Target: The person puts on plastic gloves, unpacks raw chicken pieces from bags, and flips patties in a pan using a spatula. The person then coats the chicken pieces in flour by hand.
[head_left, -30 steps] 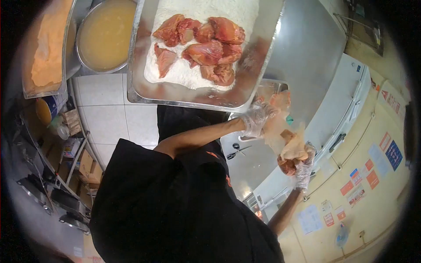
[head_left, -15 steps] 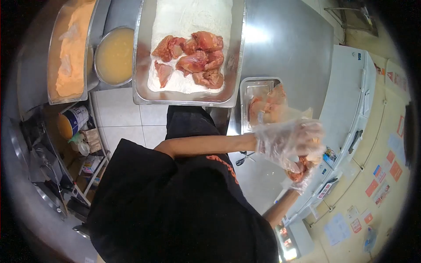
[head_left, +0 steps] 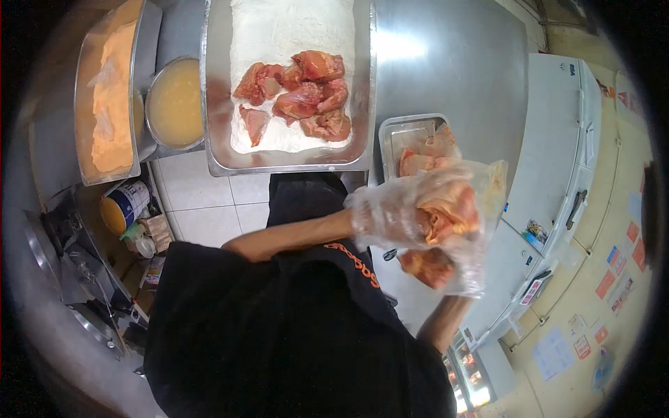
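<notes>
Past the right edge of our bench [head_left: 460, 56] we see a white freezer [head_left: 555, 132], and papers [head_left: 552, 353] on the wall [head_left: 605, 184] beyond. Near the bench's left edge lie scissors [head_left: 390, 255], partly hidden. Our shelf [head_left: 104, 254] holds a blue-and-white tin [head_left: 130, 202].

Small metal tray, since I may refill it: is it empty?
Not empty: raw meat pieces lie in the small metal tray. Its near end is hidden.

Single head-worn view, angled forward and down.

Narrow gap between pan [head_left: 289, 168] and tray [head_left: 414, 120]
</notes>
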Action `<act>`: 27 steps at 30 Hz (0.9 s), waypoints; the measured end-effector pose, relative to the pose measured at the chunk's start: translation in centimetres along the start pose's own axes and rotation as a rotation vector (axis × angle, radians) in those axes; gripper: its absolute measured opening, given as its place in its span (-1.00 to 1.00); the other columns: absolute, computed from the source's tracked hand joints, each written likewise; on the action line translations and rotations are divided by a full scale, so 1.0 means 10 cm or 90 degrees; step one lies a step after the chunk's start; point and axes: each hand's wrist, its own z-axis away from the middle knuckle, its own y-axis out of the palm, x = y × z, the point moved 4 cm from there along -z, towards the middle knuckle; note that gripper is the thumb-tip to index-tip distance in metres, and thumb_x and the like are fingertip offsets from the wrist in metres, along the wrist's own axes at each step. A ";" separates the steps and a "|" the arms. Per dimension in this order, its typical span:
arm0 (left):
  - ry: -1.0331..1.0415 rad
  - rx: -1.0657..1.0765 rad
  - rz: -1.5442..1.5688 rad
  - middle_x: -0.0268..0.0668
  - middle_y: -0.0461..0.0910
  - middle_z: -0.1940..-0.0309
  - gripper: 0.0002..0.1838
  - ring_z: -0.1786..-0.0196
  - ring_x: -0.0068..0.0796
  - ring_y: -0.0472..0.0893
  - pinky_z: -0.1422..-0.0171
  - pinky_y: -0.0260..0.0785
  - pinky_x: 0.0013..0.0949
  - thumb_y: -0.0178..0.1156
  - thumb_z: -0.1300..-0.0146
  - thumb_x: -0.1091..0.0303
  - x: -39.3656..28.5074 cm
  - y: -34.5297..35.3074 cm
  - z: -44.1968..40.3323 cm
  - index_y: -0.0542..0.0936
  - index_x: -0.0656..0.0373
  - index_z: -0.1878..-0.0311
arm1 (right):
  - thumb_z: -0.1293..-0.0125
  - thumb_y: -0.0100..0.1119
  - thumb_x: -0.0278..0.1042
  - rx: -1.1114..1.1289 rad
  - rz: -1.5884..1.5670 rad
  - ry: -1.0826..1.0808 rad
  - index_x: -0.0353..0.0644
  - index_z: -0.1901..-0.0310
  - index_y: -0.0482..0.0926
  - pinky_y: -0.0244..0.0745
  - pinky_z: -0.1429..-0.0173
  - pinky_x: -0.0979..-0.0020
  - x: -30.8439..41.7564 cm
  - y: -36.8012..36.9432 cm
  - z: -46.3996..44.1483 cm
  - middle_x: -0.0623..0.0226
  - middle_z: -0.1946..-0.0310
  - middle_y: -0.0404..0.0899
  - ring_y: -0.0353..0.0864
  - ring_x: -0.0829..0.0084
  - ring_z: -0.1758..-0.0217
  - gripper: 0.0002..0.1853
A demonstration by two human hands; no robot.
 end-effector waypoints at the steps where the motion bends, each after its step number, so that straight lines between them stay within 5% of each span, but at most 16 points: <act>1: -0.026 -0.017 0.013 -0.25 0.49 0.03 -0.46 -0.04 -0.35 0.51 -0.16 0.39 -0.30 0.33 -0.13 0.28 -0.02 -0.10 0.08 0.36 0.12 -0.16 | 0.14 0.55 -0.47 0.002 0.002 0.004 -0.28 -0.23 0.35 0.54 -0.02 0.42 -0.05 0.13 -0.09 0.25 0.01 0.51 0.58 0.43 0.09 -0.17; 3: -0.064 -0.048 0.037 -0.23 0.48 -0.04 -0.36 -0.12 -0.37 0.49 -0.23 0.37 -0.32 0.39 -0.09 0.30 -0.03 -0.28 0.22 0.33 0.15 -0.21 | 0.07 0.46 -0.63 0.128 -0.061 0.029 -0.32 -0.21 0.37 0.54 -0.04 0.41 -0.20 0.43 -0.26 0.21 0.01 0.55 0.59 0.47 0.05 -0.27; 7: -0.142 -0.122 0.067 -0.26 0.45 -0.11 -0.22 -0.17 -0.44 0.47 -0.28 0.36 -0.33 0.50 0.04 0.35 0.08 -0.75 0.63 0.32 0.16 -0.25 | 0.00 0.45 -0.56 0.202 -0.067 0.091 -0.33 -0.17 0.39 0.54 -0.05 0.43 -0.12 1.09 -0.38 0.20 0.03 0.57 0.58 0.47 0.01 -0.35; 12: -0.119 -0.216 -0.063 -0.30 0.41 -0.14 -0.16 -0.18 -0.45 0.44 -0.26 0.33 -0.35 0.58 0.18 0.36 0.14 -1.41 1.33 0.34 0.13 -0.21 | -0.13 0.38 -0.55 0.319 0.175 0.125 -0.30 0.06 0.51 0.56 0.16 0.45 -0.27 1.66 -0.49 0.39 0.25 0.61 0.60 0.57 0.16 -0.66; 15: -0.324 -0.419 0.277 -0.28 0.41 -0.13 -0.14 -0.15 -0.41 0.46 -0.25 0.33 -0.36 0.61 0.26 0.35 0.09 -1.57 1.82 0.35 0.15 -0.17 | -0.22 0.27 -0.47 0.347 0.146 0.114 -0.27 0.21 0.52 0.54 0.27 0.32 0.09 2.08 -0.57 0.31 0.35 0.63 0.65 0.44 0.27 -0.85; 18: -0.190 -0.439 0.152 -0.26 0.40 -0.13 -0.14 -0.11 -0.40 0.47 -0.22 0.35 -0.34 0.62 0.31 0.32 -0.02 -1.72 2.10 0.36 0.18 -0.12 | -0.23 0.24 -0.45 0.389 0.265 0.002 -0.27 0.22 0.52 0.53 0.27 0.29 0.28 2.47 -0.83 0.26 0.35 0.63 0.65 0.38 0.28 -0.86; 20: -0.074 -0.402 0.384 -0.21 0.40 -0.16 -0.11 -0.14 -0.38 0.47 -0.23 0.35 -0.31 0.63 0.32 0.32 -0.11 -1.77 2.14 0.36 0.19 -0.15 | -0.24 0.23 -0.43 0.399 0.467 -0.192 -0.27 0.23 0.51 0.53 0.26 0.27 0.35 2.73 -1.06 0.23 0.35 0.63 0.65 0.35 0.28 -0.86; 23: -0.070 -0.410 0.362 -0.18 0.40 -0.17 -0.09 -0.16 -0.38 0.46 -0.24 0.35 -0.29 0.63 0.33 0.34 -0.09 -1.87 2.28 0.35 0.20 -0.17 | -0.25 0.20 -0.41 0.357 0.772 -0.485 -0.27 0.24 0.51 0.52 0.26 0.24 0.38 3.21 -1.41 0.18 0.35 0.63 0.65 0.29 0.29 -0.86; 27: -0.174 -0.493 0.321 -0.14 0.41 -0.17 -0.05 -0.17 -0.37 0.45 -0.24 0.35 -0.29 0.64 0.36 0.34 -0.20 -1.99 2.37 0.36 0.22 -0.20 | -0.26 0.17 -0.38 0.399 0.999 -0.515 -0.26 0.25 0.51 0.51 0.26 0.20 0.19 3.68 -1.90 0.12 0.35 0.63 0.66 0.22 0.30 -0.86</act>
